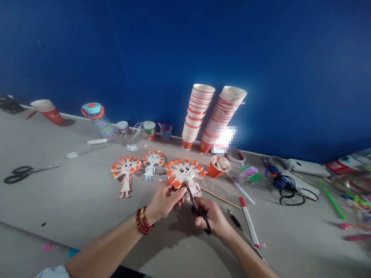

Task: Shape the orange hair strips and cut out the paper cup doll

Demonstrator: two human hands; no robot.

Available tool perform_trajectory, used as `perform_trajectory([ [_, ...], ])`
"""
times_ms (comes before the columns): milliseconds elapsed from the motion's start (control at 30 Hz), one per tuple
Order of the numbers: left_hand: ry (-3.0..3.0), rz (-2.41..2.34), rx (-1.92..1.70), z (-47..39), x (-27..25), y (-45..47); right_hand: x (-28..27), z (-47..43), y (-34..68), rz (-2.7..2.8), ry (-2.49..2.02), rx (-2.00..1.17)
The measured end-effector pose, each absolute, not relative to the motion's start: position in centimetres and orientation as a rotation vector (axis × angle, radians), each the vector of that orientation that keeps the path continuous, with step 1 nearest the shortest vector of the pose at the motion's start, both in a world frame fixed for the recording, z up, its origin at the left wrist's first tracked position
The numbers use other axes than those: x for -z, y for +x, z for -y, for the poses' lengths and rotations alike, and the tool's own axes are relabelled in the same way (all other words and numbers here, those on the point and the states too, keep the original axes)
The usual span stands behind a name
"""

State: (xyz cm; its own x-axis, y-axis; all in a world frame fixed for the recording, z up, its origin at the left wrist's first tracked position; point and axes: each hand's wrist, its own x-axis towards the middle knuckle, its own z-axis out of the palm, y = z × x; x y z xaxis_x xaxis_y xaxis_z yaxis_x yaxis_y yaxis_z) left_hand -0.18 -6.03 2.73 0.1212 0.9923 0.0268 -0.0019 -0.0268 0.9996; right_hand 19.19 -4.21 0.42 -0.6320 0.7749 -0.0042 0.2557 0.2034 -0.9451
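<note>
My right hand (213, 216) is closed round the black handles of a pair of scissors (199, 214), whose blades point up and away from me. My left hand (166, 199) pinches the edge of a paper doll (185, 170) with a smiling face and curled orange strips for hair. The scissor blades cross in front of this doll near its neck; whether they touch paper I cannot tell. To the left lie two similar paper dolls, one in a red-trimmed dress (126, 185) and one in blue and white (150, 170).
Two tall stacks of paper cups (194, 116) (222, 116) lean near the blue wall. An orange cup of scraps (218, 168) stands before them. A red marker (249, 222) and a black pen (236, 220) lie right; other scissors (26, 172) and a clear bottle (101, 123) are left.
</note>
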Motion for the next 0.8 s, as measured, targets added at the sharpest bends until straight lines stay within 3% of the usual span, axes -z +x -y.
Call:
perform_trajectory([
  [600, 1.349, -1.139, -1.164, 6.52, -3.01, 0.24, -0.36, 4.58, 18.97, 1.981, -0.998, -1.364],
  [800, 1.375, -1.169, -1.166, 6.84, -2.99, 0.40, -1.02, 4.76, 18.98, 1.950, -0.951, -1.503],
])
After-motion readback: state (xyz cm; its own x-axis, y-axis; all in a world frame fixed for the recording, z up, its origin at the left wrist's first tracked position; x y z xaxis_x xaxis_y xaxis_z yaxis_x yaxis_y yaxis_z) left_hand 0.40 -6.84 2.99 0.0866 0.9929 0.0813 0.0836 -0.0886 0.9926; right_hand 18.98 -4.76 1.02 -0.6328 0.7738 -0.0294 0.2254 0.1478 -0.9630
